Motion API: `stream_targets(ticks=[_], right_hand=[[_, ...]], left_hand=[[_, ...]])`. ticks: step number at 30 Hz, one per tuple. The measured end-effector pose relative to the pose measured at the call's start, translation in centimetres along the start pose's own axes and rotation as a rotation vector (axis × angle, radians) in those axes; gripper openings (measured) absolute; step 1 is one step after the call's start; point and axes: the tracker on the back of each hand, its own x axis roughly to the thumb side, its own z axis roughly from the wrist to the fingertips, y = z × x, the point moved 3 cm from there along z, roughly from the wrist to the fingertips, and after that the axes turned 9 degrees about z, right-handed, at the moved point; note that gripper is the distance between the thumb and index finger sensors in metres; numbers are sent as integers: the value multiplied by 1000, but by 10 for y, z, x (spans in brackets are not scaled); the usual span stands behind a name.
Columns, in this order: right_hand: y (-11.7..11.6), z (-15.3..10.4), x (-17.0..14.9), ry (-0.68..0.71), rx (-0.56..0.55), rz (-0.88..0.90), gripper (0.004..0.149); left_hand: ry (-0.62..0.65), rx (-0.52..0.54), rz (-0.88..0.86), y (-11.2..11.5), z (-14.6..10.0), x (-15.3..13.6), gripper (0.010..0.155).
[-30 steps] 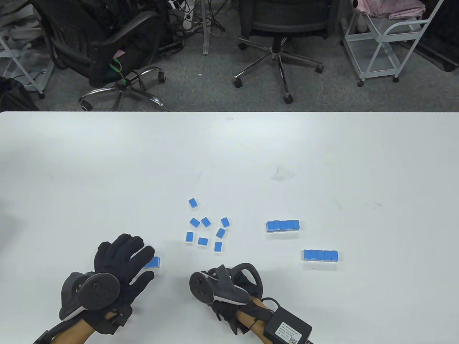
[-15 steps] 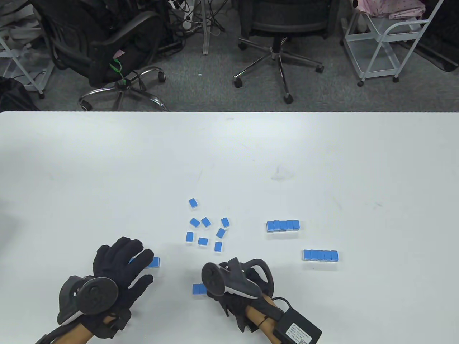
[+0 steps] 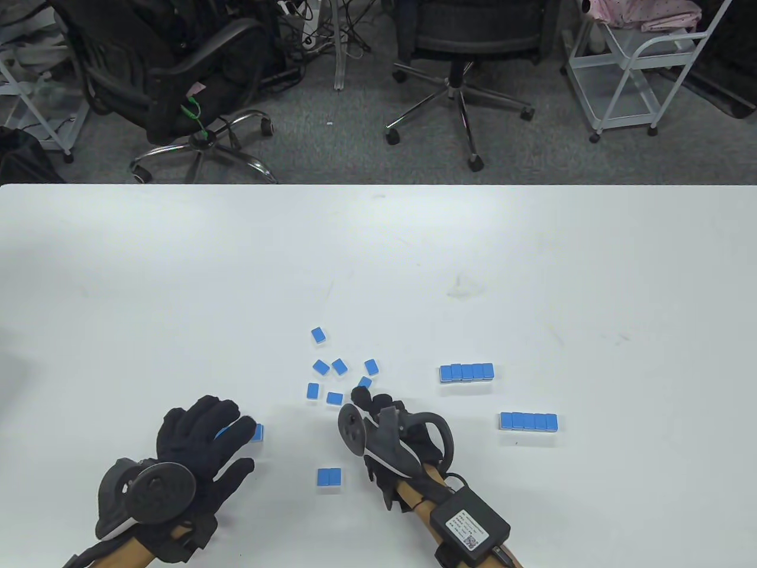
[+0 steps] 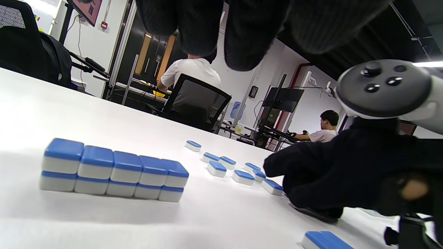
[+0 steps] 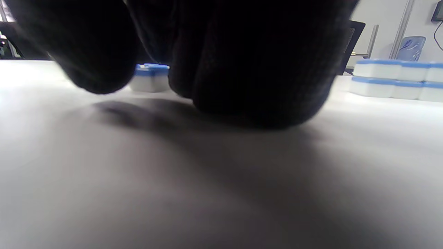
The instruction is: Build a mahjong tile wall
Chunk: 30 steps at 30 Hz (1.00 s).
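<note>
A two-layer wall of blue-and-white tiles (image 4: 114, 171) stands under my left hand (image 3: 236, 423). Its spread fingers (image 4: 249, 38) hover just above it, and only its right end (image 3: 256, 433) shows in the table view. My right hand (image 3: 362, 397) reaches into the loose face-down tiles (image 3: 335, 398), fingertips down on the table among them. One loose tile is hidden beneath it, and I cannot tell if it holds any. A pair of tiles (image 3: 329, 477) lies side by side near the front, clear of both hands.
Two finished tile rows stand to the right, one further back (image 3: 466, 372) and one nearer (image 3: 529, 421). The right wrist view shows a two-layer row (image 5: 398, 79). Office chairs and a cart stand beyond the table's far edge (image 3: 378, 186).
My right hand has let go of the pair of tiles at the front and moved away from me into the loose tiles. My left hand has stayed over its wall.
</note>
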Motion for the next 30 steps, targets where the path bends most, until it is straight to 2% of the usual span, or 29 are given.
stream_targets(ticks=[9,14,18,22,24,26,30], right_hand=[[-2,10,3,-7,29,0,56],[-2,15,3,25,155,22,58],[-4,3,0,112,214,60,61],[-12,-17,-4,137,361,265,61],[-13,-25,-2,153,352,278,61],[-12,-27,4,184,318,218,61],[-13,-29,7,200,321,232,61]], left_hand=[[15,-2,2,1,1,2,62],[13,-7,-2,2,3,1,62],[20,-9,1,3,3,2,62],[22,-7,0,3,5,1,62],[21,-8,-1,3,6,1,61],[19,-10,-1,4,6,1,62],[12,-19,-9,4,6,0,62]])
